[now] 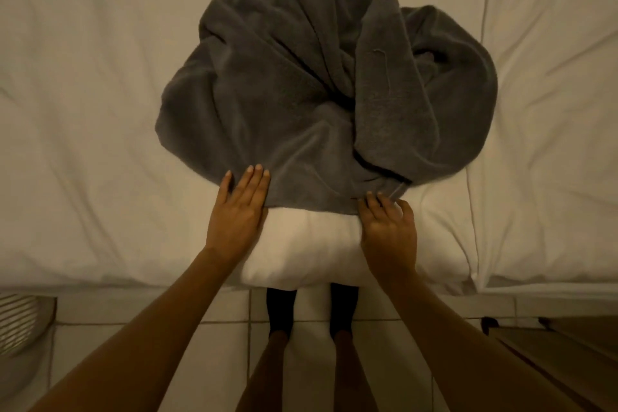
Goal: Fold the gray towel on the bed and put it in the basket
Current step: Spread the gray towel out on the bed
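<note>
A dark gray towel (pixel 301 84) lies crumpled in a heap in the middle of the white bed (pixel 83 94), its near edge draped onto a white pillow (pixel 311 251). My left hand (pixel 239 207) rests flat, fingers apart, on the towel's near left edge. At the near right corner of the towel, my right hand (pixel 388 231) has its fingertips touching the hem; whether it pinches the cloth I cannot tell. A slatted basket (pixel 23 314) shows partly at the lower left, on the floor.
The bed's near edge runs across the frame below the pillow. My legs and feet stand on a tiled floor (pixel 207 354). A wooden piece of furniture (pixel 568 351) sits at the lower right.
</note>
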A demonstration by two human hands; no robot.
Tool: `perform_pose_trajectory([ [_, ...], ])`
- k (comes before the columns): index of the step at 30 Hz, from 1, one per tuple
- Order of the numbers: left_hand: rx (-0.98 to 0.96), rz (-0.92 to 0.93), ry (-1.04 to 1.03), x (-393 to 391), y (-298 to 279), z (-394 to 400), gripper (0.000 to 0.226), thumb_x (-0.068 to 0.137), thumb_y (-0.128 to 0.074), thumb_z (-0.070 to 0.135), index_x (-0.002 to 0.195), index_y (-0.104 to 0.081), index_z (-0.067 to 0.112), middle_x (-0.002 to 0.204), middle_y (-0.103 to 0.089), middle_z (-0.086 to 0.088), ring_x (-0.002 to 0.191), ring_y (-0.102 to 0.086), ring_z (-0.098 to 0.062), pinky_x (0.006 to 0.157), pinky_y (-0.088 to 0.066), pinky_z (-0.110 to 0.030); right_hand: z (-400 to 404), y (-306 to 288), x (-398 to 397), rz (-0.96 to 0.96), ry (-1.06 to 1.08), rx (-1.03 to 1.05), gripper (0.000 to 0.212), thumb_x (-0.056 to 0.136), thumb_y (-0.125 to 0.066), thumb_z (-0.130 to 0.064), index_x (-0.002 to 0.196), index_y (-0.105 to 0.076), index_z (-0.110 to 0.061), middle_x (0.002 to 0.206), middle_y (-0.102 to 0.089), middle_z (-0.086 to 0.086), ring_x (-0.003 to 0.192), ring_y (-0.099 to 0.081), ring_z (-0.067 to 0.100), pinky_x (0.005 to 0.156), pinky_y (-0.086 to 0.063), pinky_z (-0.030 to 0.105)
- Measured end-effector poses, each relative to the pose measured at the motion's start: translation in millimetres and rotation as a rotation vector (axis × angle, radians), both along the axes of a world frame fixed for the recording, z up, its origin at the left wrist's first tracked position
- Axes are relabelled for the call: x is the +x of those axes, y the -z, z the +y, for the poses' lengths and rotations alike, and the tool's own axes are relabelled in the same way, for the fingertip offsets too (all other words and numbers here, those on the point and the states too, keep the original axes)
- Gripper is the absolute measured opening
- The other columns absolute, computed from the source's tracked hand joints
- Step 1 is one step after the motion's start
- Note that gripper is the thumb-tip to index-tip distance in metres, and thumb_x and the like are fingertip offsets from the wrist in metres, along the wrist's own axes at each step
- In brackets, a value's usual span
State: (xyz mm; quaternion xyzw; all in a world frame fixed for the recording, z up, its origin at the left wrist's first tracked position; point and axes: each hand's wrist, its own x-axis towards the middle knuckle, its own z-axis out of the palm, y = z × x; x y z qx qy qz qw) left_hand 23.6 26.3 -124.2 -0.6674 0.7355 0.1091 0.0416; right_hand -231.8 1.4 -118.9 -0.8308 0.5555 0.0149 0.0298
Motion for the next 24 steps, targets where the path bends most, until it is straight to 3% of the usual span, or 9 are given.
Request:
perform_pose_trajectory([
  [6, 0.129, -0.041, -0.015, -4, -19, 39, 0.054, 0.090, -0.034, 0.030, 0.134, -0.047, 0.003, 0.134, -0.055, -0.015, 0.124, -0.053, -0.028, 0.116, -0.001, -0.038, 13, -14, -2, -0.040, 0.002, -0.002, 0.016, 0.068, -0.065, -0.001, 0.082, -0.071, -0.007, 0.082, -0.071, 0.011, 0.078, -0.065, 0.030, 0.088, -0.041, 0.044],
  [9, 0.127, -0.035, -0.037, -4, -24, 39, 0.053, 0.090, -0.035, 0.030, 0.134, -0.047, 0.003, 0.134, -0.055, -0.015, 0.124, -0.054, -0.028, 0.116, -0.002, -0.038, 13, -23, 1, -0.017, -0.001, 0.003, 0.011, 0.068, -0.060, -0.002, 0.075, -0.066, -0.008, 0.072, -0.065, 0.010, 0.066, -0.061, 0.029, 0.080, -0.036, 0.040],
  [11, 0.105, -0.046, -0.029, -2, -24, 33, 0.053, 0.091, -0.033, 0.028, 0.136, -0.045, 0.004, 0.137, -0.051, -0.017, 0.126, -0.051, -0.028, 0.116, -0.001, -0.038, 6, -29, 2, 0.041, -0.002, 0.036, 0.016, 0.064, -0.067, -0.005, 0.080, -0.066, -0.008, 0.072, -0.063, 0.010, 0.064, -0.060, 0.029, 0.075, -0.043, 0.039],
  [13, 0.067, -0.058, -0.041, 1, -21, 20, 0.054, 0.092, -0.031, 0.028, 0.140, -0.037, 0.004, 0.143, -0.044, -0.018, 0.132, -0.045, -0.028, 0.116, 0.000, -0.038, -5, -30, 2, 0.074, 0.005, 0.037, 0.034, 0.056, -0.077, -0.006, 0.089, -0.069, -0.007, 0.076, -0.064, 0.010, 0.065, -0.059, 0.029, 0.072, -0.044, 0.037],
  [17, 0.010, -0.040, -0.116, 10, -14, -7, 0.061, 0.092, -0.025, 0.034, 0.146, -0.023, 0.004, 0.152, -0.028, -0.019, 0.140, -0.028, -0.030, 0.115, -0.007, -0.046, -22, -28, 6, 0.069, -0.051, -0.036, 0.048, 0.057, -0.079, -0.006, 0.104, -0.069, -0.005, 0.089, -0.069, 0.013, 0.070, -0.062, 0.029, 0.074, -0.028, 0.037],
  [20, -0.014, -0.004, -0.197, 18, -13, -17, 0.064, 0.094, -0.015, 0.038, 0.147, -0.018, 0.003, 0.155, -0.020, -0.016, 0.144, -0.019, -0.028, 0.115, -0.005, -0.047, -23, -25, 9, 0.083, -0.053, -0.029, 0.055, 0.061, -0.078, -0.008, 0.115, -0.064, -0.006, 0.103, -0.065, 0.017, 0.075, -0.061, 0.031, 0.074, -0.039, 0.037],
  [24, -0.093, 0.040, -0.308, 31, -20, -15, 0.057, 0.100, -0.029, 0.030, 0.148, -0.013, 0.004, 0.157, -0.015, -0.014, 0.145, -0.011, -0.023, 0.117, -0.003, -0.047, -25, -23, 7, 0.118, -0.047, -0.061, 0.060, 0.061, -0.080, -0.010, 0.118, -0.061, -0.005, 0.103, -0.062, 0.019, 0.071, -0.059, 0.030, 0.067, -0.046, 0.034],
])
